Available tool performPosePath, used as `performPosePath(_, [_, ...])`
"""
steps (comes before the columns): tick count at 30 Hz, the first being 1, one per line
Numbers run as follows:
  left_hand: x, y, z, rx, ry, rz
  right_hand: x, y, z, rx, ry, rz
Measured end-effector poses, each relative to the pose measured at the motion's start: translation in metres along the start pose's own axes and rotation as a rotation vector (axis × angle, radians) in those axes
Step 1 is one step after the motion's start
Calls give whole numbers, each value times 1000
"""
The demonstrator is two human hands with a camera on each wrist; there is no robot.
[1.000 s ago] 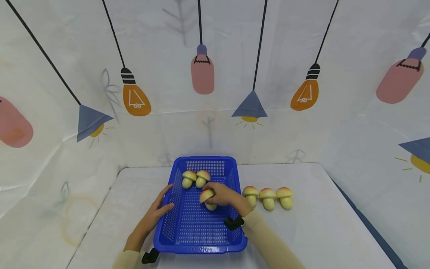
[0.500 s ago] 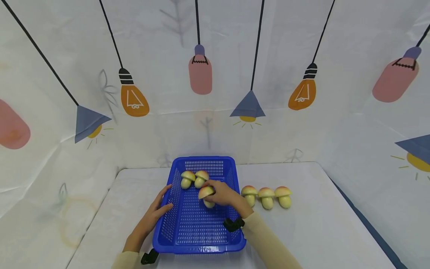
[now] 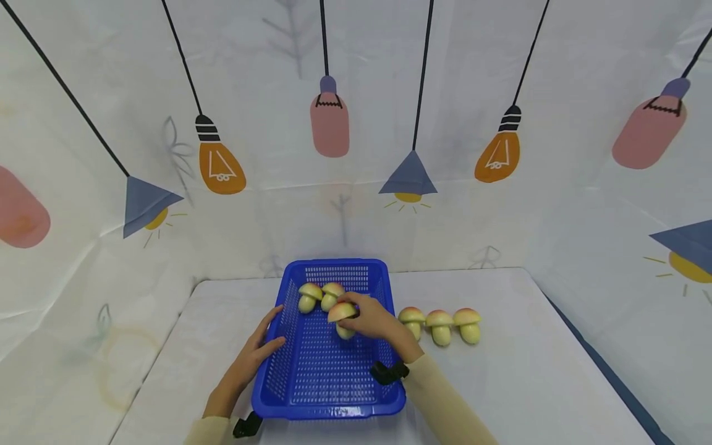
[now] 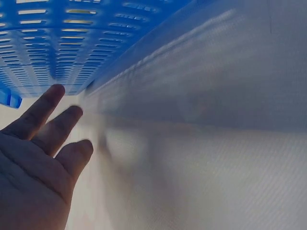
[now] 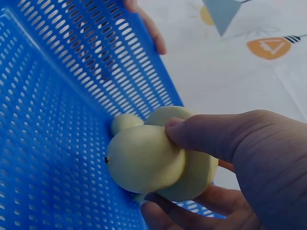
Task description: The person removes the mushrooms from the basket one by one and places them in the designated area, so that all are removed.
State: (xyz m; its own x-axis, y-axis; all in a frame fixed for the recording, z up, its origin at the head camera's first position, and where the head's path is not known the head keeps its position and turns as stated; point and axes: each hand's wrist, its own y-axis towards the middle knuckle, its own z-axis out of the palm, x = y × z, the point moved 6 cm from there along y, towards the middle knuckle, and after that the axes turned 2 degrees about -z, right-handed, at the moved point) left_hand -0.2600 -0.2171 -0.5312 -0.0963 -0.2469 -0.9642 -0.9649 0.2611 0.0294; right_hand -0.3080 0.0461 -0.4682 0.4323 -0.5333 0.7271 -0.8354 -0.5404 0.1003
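Note:
In the head view my right hand [image 3: 367, 318] grips a toy mushroom [image 3: 341, 312] with a yellow-red cap and pale stem, over the middle of the blue basket [image 3: 328, 413]. The right wrist view shows the thumb [image 5: 201, 132] on the mushroom's stem side and fingers beneath the cap. Two more mushrooms [image 3: 309, 296] sit side by side at the basket's far left. My left hand [image 3: 253, 352] rests against the basket's left side, fingers extended along it and thumb at the rim. The left wrist view has its fingers [image 4: 57, 129] straight beside the slotted outer wall.
Right of the basket, three similar mushrooms [image 3: 439, 324] stand in a row on the white table [image 3: 528, 383]. Behind rises a white backdrop [image 3: 356, 222] printed with hanging lamps. The basket's raised walls surround the right hand's work.
My right hand has risen slightly with the mushroom in its grip. The left hand stays at the basket's side. The head view has shifted a little.

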Motion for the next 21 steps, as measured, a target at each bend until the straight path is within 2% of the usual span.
performPosePath(3, [1, 0, -1, -6, -4, 5, 0, -2, -2, -21, 17, 6])
performPosePath(10, [5, -1, 0, 34, -55, 31, 5, -11, -9, -89, 62, -4])
performPosePath(17, [5, -1, 0, 37, -57, 31, 7, -19, -17, -175, 144, 0])
performPosePath(21, [5, 0, 0, 29, -47, 32, 8, -23, -21, -210, 189, -26])
